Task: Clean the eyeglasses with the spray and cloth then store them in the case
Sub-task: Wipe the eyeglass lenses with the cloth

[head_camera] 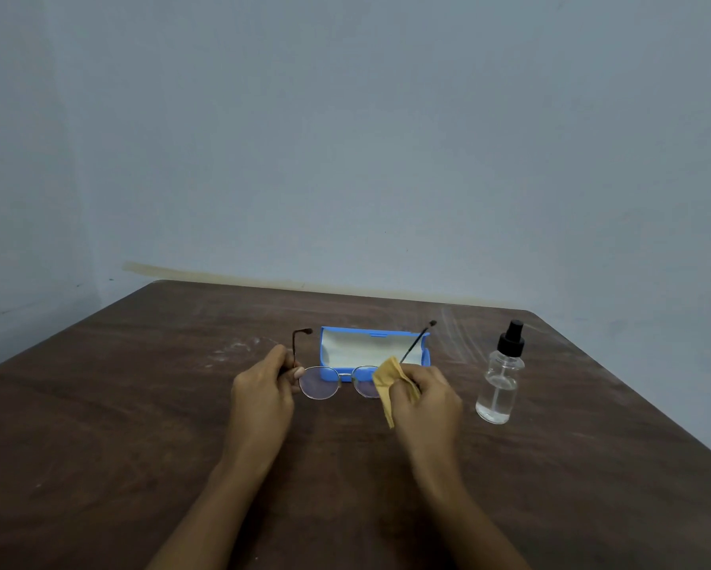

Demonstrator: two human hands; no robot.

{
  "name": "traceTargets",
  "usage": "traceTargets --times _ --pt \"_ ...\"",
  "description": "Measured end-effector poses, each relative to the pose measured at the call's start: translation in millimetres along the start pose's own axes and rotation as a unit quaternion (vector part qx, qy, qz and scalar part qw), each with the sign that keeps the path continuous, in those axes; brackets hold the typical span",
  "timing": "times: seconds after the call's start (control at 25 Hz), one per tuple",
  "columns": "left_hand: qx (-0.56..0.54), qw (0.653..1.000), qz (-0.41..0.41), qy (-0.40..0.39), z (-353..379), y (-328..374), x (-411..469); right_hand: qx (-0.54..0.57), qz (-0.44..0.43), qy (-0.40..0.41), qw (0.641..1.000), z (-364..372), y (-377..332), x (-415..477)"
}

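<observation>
Left hand [263, 388]: fingers curled, thumb and fingertips pinching the thin round-lens metal eyeglasses [320, 382] at the corner where the dark temple arm meets the rim.
Right hand [426, 399]: fingers curled round a folded mustard-yellow cloth [386, 382], pressing it over the lens on that side.
Eyeglasses: held between the two sets of fingers, temple arms unfolded and pointing away from the person; one lens bare beside the left fingertips, the other mostly covered by the cloth.
Cloth: upper corner sticking up above the right fingertips, lower end hanging below the thumb.
Case: open blue hard case [366, 349] with cream lining, just beyond both sets of fingertips, behind the eyeglasses.
Spray: small clear bottle with a black pump top [500, 380], upright, out to the right of the right fingers, apart from them.
Table: dark brown wooden top [140, 405], scuffed pale, under both hands.
</observation>
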State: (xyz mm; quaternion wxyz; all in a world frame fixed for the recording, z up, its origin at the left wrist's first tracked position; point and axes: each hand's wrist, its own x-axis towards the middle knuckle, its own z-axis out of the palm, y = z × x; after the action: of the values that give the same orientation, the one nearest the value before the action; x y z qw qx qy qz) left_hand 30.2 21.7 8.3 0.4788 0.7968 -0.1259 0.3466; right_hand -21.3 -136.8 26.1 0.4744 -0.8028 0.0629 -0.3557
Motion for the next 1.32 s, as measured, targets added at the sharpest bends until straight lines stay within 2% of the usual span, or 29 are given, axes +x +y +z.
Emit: traceTargets --times 0.08,0.24,0.36,0.48,0.76,1.0,1.32 --pt "0.007 1.000 0.002 -0.005 0 0 -1 -0.031 -0.014 0.009 0.999 0 6 3" --pt "-0.010 1.000 0.003 -0.011 -2 4 -3 -0.106 -0.104 0.014 0.989 6 11 -1" --pt "-0.024 0.999 0.007 -0.021 -2 10 -5 -0.255 -0.174 0.010 0.951 13 13 -4" --pt "-0.022 0.999 0.014 -0.025 -3 11 -6 -0.327 -0.200 0.002 0.924 16 6 -6" --pt "-0.005 1.000 0.013 -0.019 0 7 -6 -0.330 -0.206 -0.041 0.920 17 14 -5" --pt "-0.006 1.000 -0.003 0.007 -2 5 -4 -0.307 -0.253 -0.046 0.916 11 18 -4" --pt "-0.012 0.999 0.042 -0.030 -1 8 -5 -0.367 -0.179 -0.061 0.911 15 11 -7"
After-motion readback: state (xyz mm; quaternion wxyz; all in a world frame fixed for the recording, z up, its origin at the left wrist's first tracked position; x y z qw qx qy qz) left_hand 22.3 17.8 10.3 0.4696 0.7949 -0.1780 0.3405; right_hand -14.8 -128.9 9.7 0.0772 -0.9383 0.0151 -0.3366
